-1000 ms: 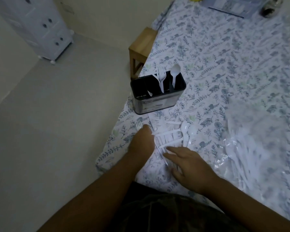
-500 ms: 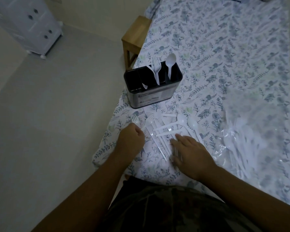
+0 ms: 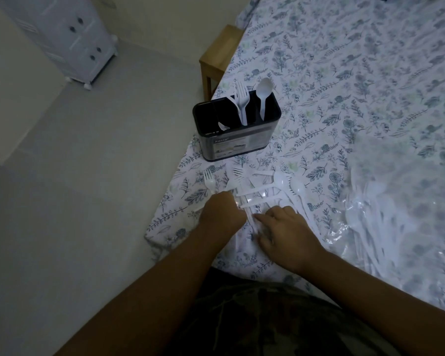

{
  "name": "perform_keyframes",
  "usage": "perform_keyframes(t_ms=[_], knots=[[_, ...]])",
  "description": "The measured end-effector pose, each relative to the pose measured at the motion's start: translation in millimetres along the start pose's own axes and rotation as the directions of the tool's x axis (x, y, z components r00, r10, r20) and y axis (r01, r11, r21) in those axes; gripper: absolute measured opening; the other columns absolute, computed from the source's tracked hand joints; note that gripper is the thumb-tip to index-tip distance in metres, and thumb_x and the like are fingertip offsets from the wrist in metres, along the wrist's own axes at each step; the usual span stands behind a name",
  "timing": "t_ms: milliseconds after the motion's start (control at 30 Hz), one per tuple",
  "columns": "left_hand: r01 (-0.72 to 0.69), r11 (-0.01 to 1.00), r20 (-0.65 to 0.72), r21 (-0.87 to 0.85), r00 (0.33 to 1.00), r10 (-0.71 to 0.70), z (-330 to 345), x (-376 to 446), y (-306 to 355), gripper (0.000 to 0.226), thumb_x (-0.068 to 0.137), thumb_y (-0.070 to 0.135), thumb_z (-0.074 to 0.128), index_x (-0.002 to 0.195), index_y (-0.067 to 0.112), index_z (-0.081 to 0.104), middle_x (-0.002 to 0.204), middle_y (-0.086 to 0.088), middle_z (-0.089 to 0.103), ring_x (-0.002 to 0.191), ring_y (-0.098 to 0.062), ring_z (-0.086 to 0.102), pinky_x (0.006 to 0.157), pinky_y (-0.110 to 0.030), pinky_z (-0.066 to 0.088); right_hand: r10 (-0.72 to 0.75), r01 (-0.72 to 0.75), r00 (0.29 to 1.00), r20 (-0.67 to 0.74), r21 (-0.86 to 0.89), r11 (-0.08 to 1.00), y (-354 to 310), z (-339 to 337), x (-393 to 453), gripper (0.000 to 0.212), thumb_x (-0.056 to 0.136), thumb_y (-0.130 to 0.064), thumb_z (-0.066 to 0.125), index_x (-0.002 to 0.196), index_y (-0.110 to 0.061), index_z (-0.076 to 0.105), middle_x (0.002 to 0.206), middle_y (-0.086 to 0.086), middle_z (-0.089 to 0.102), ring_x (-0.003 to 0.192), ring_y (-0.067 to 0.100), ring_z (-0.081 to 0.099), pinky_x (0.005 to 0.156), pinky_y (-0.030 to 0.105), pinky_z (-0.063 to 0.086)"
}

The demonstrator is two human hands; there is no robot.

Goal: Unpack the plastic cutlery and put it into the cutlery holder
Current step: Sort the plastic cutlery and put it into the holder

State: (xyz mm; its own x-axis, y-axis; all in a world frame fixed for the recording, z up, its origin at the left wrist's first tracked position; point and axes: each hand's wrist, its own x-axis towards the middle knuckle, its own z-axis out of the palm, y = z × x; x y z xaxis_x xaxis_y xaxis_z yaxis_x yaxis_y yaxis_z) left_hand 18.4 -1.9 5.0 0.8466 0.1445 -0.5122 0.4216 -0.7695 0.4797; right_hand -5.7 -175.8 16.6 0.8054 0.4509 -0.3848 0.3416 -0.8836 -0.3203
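White drawers [image 3: 70,37] on small feet stand at the upper left of the frame, on a pale grey floor [image 3: 75,188]. Right of them, a wooden stool [image 3: 217,60] sits against the edge of the worktop [image 3: 357,73], which is covered by a floral cloth. Near that edge, centre frame, stands the dark cutlery holder [image 3: 235,136]; white forks [image 3: 242,98] rise from its middle compartment and a white spoon [image 3: 263,95] from the right one.

Below the holder, loose plastic cutlery [image 3: 265,191] lies scattered on the cloth, with one fork [image 3: 209,182] at the left of the scatter. The left hand [image 3: 222,213] is curled into a loose fist at this fork's handle end; whether its grip is closed on the fork I cannot tell. Just right of it, the right hand [image 3: 284,232] lies palm down with fingers spread and slightly bent, resting on several white handles, nothing clearly pinched.

At the right of the frame, a clear plastic bag [image 3: 396,214] lies flat, more white cutlery inside it.
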Motion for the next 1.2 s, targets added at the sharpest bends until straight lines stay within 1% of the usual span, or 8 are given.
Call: perform_keyframes(t_ms=[167,300,433,600,733,867,1100,1200], knots=[[0.031,0.996,0.002,-0.081,1.0,-0.031,5.9,-14.4,-6.2,0.035,0.078,0.028,0.067,0.055,0.015,0.045,0.051,0.001,0.045,0.043,-0.011,0.042,0.043,-0.022,0.033,0.102,-0.103,0.995,0.021,0.356,0.929,1.1,-2.1,0.3,0.047,0.098,-0.031,0.061,0.143,-0.017,0.058,0.113,0.004,0.064,0.106,0.02,0.055,0.099,0.039,0.046],[0.087,0.951,0.077,-0.295,0.995,-0.067,5.6,-30.2,0.8,0.024,0.079,0.026,0.065,0.061,0.01,0.063,0.055,-0.011,0.063,0.044,-0.016,0.055,0.047,-0.026,0.046,0.176,-0.233,0.972,0.154,0.583,0.778,-10.6,-9.4,1.8,0.045,0.102,-0.027,0.057,0.146,-0.019,0.053,0.109,-0.001,0.067,0.096,0.015,0.062,0.084,0.026,0.048],[0.15,0.862,0.132,-0.485,0.986,-0.097,5.6,-42.5,8.2,0.024,0.086,0.022,0.066,0.071,0.004,0.071,0.06,-0.012,0.067,0.045,-0.015,0.056,0.041,-0.021,0.041,0.234,-0.396,0.916,0.325,0.826,0.401,-10.8,-7.1,-1.9,0.038,0.098,-0.016,0.059,0.135,-0.024,0.062,0.107,0.01,0.075,0.099,0.026,0.073,0.095,0.046,0.058],[0.17,0.85,0.223,-0.498,0.973,-0.064,9.0,-49.8,9.5,0.021,0.089,0.025,0.067,0.081,0.006,0.073,0.065,-0.006,0.071,0.048,-0.013,0.058,0.046,-0.022,0.044,0.244,-0.434,0.885,0.398,0.893,0.119,-2.4,-4.6,-11.3,0.034,0.098,-0.002,0.058,0.131,-0.01,0.058,0.105,0.024,0.069,0.086,0.027,0.073,0.076,0.038,0.064],[0.193,0.871,0.041,-0.452,0.98,-0.196,16.3,-35.4,7.8,0.036,0.091,0.033,0.059,0.074,0.003,0.067,0.066,-0.013,0.071,0.049,-0.018,0.06,0.05,-0.03,0.053,0.273,-0.448,0.874,0.402,0.884,0.134,3.8,-5.7,-13.4,0.036,0.096,0.006,0.053,0.131,-0.005,0.056,0.101,0.024,0.062,0.069,0.019,0.069,0.065,0.034,0.061],[0.121,0.96,-0.119,-0.253,0.981,-0.155,19.8,-18.3,5.3,0.043,0.091,0.036,0.062,0.056,0.016,0.047,0.051,-0.005,0.052,0.047,-0.017,0.051,0.052,-0.03,0.049,0.267,-0.461,0.866,0.423,0.881,0.102,2.1,-9.0,-14.3,0.034,0.097,0.007,0.05,0.128,-0.007,0.053,0.087,0.013,0.061,0.054,0.013,0.06,0.052,0.03,0.045],[0.128,0.989,-0.03,-0.07,0.991,-0.13,16.5,-15.0,4.4,0.025,0.078,0.026,0.066,0.069,0.015,0.046,0.07,-0.001,0.054,0.062,-0.015,0.053,0.051,-0.025,0.039,0.289,-0.453,0.863,0.414,0.887,0.083,5.2,-10.4,-19.2,0.037,0.102,-0.009,0.046,0.136,-0.022,0.048,0.078,0.009,0.055,0.055,0.014,0.047,0.051,0.028,0.039],[0.085,0.994,-0.027,0.063,0.996,-0.084,17.2,-25.7,6.0,0.024,0.082,0.023,0.063,0.072,0.017,0.041,0.076,0.001,0.049,0.067,-0.013,0.048,0.052,-0.026,0.036,0.317,-0.467,0.849,0.423,0.881,0.076,6.1,-8.0,-16.6,0.033,0.101,-0.004,0.045,0.131,-0.017,0.051,0.081,0.009,0.056,0.062,0.016,0.054,0.058,0.032,0.05]])
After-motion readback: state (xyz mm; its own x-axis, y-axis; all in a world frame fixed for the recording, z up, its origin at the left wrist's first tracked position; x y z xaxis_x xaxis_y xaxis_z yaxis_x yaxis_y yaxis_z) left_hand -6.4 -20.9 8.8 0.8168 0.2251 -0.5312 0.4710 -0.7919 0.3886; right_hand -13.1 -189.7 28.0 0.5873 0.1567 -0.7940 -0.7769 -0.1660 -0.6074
